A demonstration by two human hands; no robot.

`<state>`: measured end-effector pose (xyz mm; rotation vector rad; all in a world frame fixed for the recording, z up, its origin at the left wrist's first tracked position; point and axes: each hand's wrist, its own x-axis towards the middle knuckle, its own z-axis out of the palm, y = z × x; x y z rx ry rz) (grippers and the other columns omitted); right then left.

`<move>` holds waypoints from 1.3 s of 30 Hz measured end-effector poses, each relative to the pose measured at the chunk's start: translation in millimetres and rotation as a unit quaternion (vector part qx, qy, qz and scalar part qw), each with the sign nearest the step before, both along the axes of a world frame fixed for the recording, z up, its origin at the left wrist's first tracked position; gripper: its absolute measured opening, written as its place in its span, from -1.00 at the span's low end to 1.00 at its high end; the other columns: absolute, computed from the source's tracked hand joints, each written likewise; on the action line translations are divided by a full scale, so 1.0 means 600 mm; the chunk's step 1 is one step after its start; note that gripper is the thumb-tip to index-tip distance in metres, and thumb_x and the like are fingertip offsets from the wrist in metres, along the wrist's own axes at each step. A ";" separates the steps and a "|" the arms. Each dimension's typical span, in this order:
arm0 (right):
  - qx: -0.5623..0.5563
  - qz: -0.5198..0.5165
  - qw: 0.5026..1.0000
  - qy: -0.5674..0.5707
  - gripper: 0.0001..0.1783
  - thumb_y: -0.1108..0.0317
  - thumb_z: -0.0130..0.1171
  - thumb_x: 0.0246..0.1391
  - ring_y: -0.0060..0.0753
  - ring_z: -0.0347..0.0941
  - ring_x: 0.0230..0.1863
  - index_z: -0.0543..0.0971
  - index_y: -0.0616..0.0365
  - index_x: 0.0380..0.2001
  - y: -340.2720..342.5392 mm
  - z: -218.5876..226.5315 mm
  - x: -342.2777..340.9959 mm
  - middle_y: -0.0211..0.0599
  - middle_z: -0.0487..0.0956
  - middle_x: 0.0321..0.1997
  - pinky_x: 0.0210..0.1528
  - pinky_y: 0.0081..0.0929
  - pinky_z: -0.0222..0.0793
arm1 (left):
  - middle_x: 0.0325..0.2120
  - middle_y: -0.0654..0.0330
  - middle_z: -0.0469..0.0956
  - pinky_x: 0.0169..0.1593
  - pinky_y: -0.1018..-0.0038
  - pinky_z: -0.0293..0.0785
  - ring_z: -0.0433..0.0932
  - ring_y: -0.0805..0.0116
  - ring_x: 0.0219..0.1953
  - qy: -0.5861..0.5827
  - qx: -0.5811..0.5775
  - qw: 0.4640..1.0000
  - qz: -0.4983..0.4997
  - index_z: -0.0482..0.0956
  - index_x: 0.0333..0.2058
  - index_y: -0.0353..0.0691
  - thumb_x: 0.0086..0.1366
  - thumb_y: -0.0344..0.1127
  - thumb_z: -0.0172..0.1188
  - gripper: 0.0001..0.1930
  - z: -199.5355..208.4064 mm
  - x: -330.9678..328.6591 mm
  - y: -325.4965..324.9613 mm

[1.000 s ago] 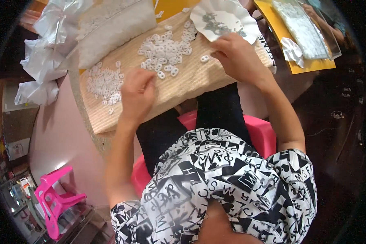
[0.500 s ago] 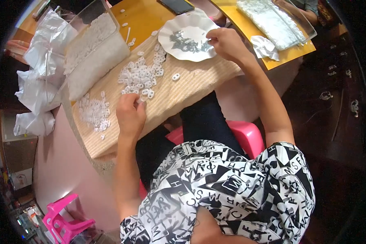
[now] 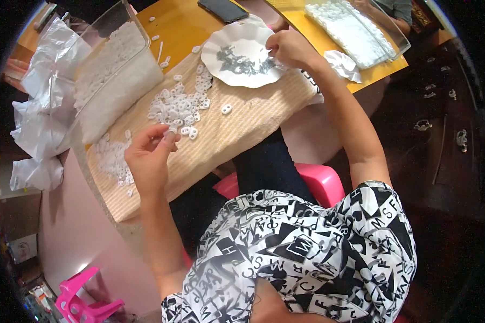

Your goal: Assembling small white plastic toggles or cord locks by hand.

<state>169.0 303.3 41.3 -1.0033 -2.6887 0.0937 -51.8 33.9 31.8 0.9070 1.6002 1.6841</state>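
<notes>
Currently, left grip [image 3: 150, 155] pinches one white piece [image 3: 172, 130] just beside the larger of two piles [image 3: 173, 105]. Right grip [image 3: 295, 48] at one plate's [image 3: 240, 36] right rim, hold cannot be told; one loose piece [image 3: 226, 109] between grips.

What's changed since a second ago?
Right hand moved from the plate's near edge to its right rim; can't tell what it holds. Left hand turned, now showing a white piece between thumb and finger; can't tell when it was picked up. View shifted, so the phone now shows. Unchanged: the lone piece between pile and plate.
</notes>
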 end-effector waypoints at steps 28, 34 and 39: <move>0.000 -0.061 0.998 0.017 -0.81 0.50 -0.06 -0.28 0.04 0.41 -0.28 0.47 0.25 -0.48 -0.050 -0.020 -0.052 0.06 0.48 -0.40 -0.25 -0.20 0.30 | -0.47 0.13 0.52 -0.40 0.60 0.39 0.48 0.42 -0.46 -0.161 0.021 0.982 -0.096 0.48 -0.30 -0.40 0.04 -0.57 0.10 -0.81 -0.018 -0.006 -0.004; -0.236 -0.062 0.945 0.218 -0.85 0.44 -0.07 -0.04 -0.42 0.39 -0.45 0.47 0.21 -0.38 -0.123 0.023 -0.029 -0.23 0.48 -0.52 -0.36 -0.53 0.29 | -0.54 0.12 0.52 -0.40 0.57 0.35 0.46 0.43 -0.52 0.244 -0.128 0.961 -0.036 0.53 -0.40 -0.36 -0.06 -0.52 0.14 -0.83 -0.054 -0.037 0.002; -0.471 0.005 0.818 0.329 -0.87 0.43 -0.07 0.00 -0.66 0.29 -0.51 0.44 0.25 -0.43 -0.236 0.031 -0.022 -0.41 0.43 -0.56 -0.44 -0.69 0.23 | -0.56 0.11 0.47 -0.38 0.50 0.36 0.45 0.31 -0.51 0.395 -0.107 0.912 0.004 0.55 -0.43 -0.29 -0.08 -0.54 0.11 -0.83 -0.049 -0.018 0.010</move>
